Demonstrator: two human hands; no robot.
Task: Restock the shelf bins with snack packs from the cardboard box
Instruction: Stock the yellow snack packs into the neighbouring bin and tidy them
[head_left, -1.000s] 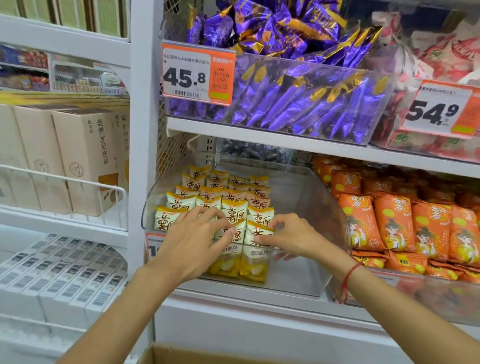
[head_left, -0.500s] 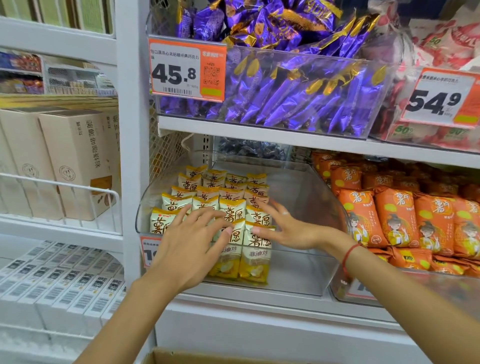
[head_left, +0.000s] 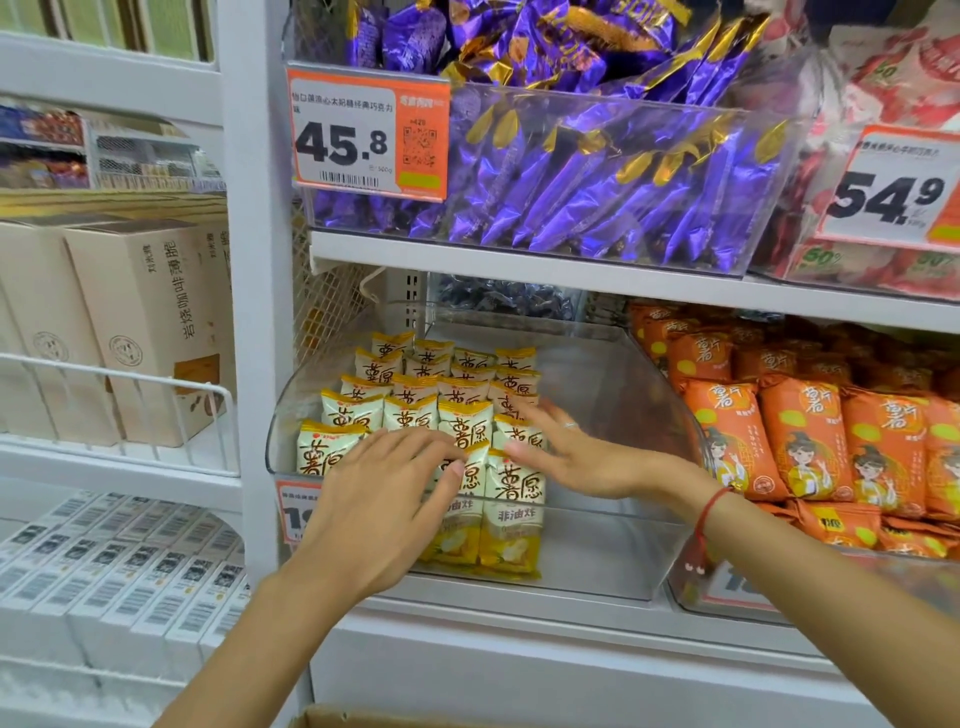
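price tag (head_left: 366, 132) reads 45.8 above yellow packs (head_left: 511, 499).

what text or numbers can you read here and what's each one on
"45.8": orange price tag on the purple candy bin; its small print is too small to read.
"54.9": price tag at the right.
"非油炸": yellow snack packs.
"岩烧咖啡薄脆": beige box.
Lower price tags: hidden by the hands.

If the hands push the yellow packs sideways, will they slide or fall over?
The yellow packs look puffy and light, so they probably slide easily on the smooth clear bin. They stand on end leaning on each other, so the front ones may tip toward the bare right side.
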